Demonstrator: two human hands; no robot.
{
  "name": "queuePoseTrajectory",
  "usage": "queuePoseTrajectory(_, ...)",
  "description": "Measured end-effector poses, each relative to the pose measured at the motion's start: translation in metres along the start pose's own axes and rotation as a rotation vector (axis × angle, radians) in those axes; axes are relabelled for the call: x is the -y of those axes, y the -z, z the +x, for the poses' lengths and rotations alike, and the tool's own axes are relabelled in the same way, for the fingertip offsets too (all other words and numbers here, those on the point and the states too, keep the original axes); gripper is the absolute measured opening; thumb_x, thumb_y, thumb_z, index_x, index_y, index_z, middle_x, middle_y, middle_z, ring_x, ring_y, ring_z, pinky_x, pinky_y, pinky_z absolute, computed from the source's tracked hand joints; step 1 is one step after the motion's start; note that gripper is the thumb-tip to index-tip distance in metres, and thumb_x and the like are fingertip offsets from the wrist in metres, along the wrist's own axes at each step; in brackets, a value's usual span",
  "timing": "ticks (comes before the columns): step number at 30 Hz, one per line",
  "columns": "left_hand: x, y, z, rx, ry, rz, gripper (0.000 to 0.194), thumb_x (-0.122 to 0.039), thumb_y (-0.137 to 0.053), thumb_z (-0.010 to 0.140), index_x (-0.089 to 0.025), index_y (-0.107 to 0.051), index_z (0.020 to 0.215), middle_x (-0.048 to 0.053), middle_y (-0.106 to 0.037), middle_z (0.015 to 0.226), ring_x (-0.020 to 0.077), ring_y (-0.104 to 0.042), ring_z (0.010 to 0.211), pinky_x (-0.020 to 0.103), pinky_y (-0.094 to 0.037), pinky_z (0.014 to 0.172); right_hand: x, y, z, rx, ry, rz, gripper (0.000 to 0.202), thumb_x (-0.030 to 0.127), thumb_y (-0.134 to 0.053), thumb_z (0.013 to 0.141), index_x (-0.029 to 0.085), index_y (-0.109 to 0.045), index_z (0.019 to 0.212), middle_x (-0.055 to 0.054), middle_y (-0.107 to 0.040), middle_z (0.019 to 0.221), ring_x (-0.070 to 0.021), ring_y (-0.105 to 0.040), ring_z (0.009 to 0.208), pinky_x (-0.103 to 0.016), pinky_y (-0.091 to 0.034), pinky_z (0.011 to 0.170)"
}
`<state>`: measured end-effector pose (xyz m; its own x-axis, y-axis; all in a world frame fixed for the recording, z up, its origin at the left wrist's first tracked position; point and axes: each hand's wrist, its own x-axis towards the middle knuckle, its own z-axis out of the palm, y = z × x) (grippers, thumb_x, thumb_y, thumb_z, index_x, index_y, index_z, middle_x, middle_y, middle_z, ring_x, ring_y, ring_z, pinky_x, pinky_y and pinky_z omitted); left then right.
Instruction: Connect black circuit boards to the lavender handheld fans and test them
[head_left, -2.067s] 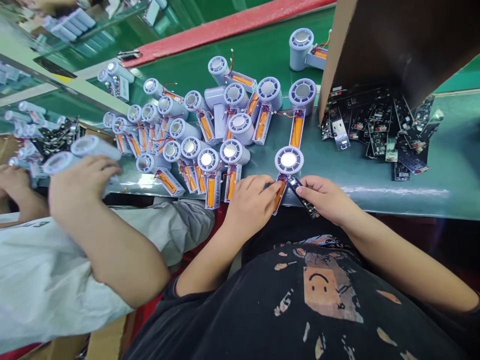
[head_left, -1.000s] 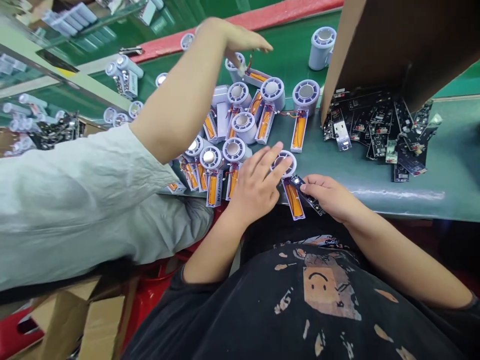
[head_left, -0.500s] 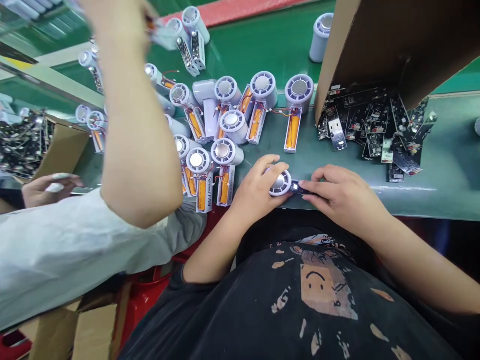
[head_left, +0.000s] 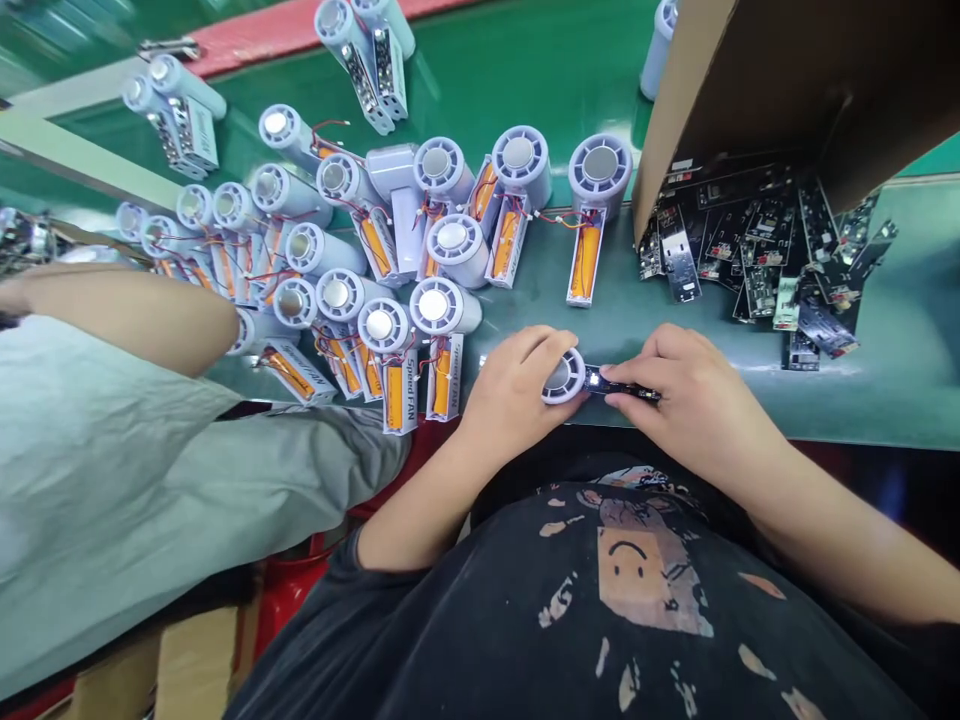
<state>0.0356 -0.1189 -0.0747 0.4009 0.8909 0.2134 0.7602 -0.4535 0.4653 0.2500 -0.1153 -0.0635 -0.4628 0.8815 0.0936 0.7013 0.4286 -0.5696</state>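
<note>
Clasping pale-lilac cylindrical fan [head_left: 563, 378] with curled fingers of left hand [head_left: 512, 385], near front edge of green desk [head_left: 900, 370], and pinching slim black circuit board [head_left: 594, 380] beside it in right hand [head_left: 697, 400], seemingly unseated, with orange batteries [head_left: 584, 262] nearby uncovered.

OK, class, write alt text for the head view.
Left hand holds a pale fan, right hand pinches a dark circuit board at a green bench; more fans crowd the left, loose boards and a cardboard box the right.
</note>
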Motion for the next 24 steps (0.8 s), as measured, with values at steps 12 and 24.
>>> queuePoseTrajectory(12, -0.017, 0.014, 0.017, 0.221, 0.006, -0.004, 0.015, -0.023, -0.062, 0.09, -0.02, -0.067, 0.104, 0.004, -0.069, 0.11, 0.0234, -0.059, 0.105, 0.043, -0.048, 0.097, -0.021, 0.004, -0.022, -0.068, -0.07, -0.042, 0.036, 0.034, -0.067, 0.088, 0.03, -0.067, 0.124, -0.009, -0.063, 0.113, -0.0274, -0.054, 0.102, -0.046, -0.041, 0.087)
queuePoseTrajectory(24, -0.019, 0.006, 0.018, 0.151, -0.091, 0.05, 0.016, -0.029, -0.063, 0.092, -0.021, -0.071, 0.104, 0.003, -0.073, 0.101, 0.0225, -0.062, 0.094, 0.041, -0.047, 0.09, -0.032, 0.005, -0.032, -0.071, -0.155, -0.001, 0.016, 0.033, -0.067, 0.089, 0.028, -0.073, 0.103, -0.004, -0.068, 0.1, -0.0224, -0.06, 0.093, -0.039, -0.039, 0.083)
